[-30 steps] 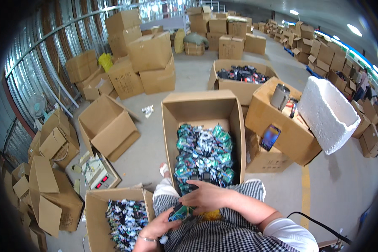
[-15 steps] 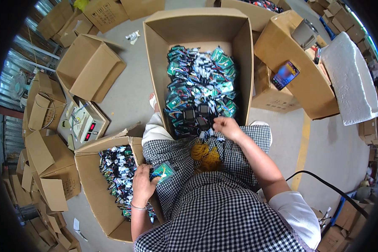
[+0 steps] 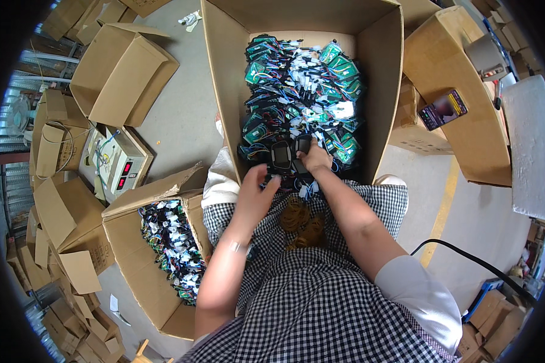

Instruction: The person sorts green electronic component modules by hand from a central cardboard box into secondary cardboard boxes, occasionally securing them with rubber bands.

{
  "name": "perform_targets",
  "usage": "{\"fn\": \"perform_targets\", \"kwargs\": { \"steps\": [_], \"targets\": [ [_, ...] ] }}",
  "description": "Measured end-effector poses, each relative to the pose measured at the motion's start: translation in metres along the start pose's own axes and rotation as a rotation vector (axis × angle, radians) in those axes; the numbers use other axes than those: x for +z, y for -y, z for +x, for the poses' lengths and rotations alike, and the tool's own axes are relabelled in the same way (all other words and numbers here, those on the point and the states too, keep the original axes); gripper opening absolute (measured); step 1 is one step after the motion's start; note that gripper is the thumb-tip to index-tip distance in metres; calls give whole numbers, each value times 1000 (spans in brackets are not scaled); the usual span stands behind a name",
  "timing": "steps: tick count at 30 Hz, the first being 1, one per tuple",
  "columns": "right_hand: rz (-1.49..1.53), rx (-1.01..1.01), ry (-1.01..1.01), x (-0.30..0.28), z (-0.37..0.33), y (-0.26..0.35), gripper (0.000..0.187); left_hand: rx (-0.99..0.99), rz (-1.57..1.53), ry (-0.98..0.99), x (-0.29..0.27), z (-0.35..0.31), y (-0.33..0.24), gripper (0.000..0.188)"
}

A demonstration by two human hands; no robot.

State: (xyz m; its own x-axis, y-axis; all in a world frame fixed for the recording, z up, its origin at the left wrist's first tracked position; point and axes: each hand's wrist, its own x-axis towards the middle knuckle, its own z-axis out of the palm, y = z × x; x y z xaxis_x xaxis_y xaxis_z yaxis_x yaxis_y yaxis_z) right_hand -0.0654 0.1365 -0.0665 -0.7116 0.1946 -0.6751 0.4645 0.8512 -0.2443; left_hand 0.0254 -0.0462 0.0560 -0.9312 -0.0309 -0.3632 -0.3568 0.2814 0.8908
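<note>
A tall cardboard box [image 3: 378, 91] stands before me, holding rows of green circuit boards [image 3: 344, 68] with bundled wires and white connectors. At its near end lie several dark units with screen-like faces. My right hand [image 3: 316, 160] grips one small black display unit [image 3: 303, 144] there. Just left of it, another black display unit [image 3: 281, 156] lies face up. My left hand [image 3: 257, 195] is beside that one, thumb and fingers apart, with nothing visible in it. Yellow rubber bands [image 3: 297, 219] rest in a bunch on my checked apron [image 3: 309, 296].
At my left a smaller cardboard box [image 3: 127, 254] holds more wired boards. Beyond it sits a device with red digits [image 3: 125, 172]. On the right, a phone [image 3: 443, 109] lies on a carton [image 3: 460, 142], near a white foam block [image 3: 530, 145]. A black cable [image 3: 475, 259] curves at lower right.
My left hand has left the green circuit board by the smaller box and moved up to the big box's near end. My right hand has shifted left onto a black display unit. The view has tilted.
</note>
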Motion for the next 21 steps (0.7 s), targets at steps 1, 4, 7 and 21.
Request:
{"fn": "perform_targets", "kwargs": {
  "steps": [1,4,7,21],
  "targets": [
    [52,-30,-67,4,-5,6,78,-103,166,-61,13,27,18,58],
    [284,-190,-356,26,-7,0,79,-529,541,-33,44,92,49,81],
    [387,-380,-463,30,-8,-11,68,-714,725,-93,65,101,40,79],
    [450,-977,-558,-47,-133,19,34,-21,-1268,-89,62,32,-10,24]
  ]
}}
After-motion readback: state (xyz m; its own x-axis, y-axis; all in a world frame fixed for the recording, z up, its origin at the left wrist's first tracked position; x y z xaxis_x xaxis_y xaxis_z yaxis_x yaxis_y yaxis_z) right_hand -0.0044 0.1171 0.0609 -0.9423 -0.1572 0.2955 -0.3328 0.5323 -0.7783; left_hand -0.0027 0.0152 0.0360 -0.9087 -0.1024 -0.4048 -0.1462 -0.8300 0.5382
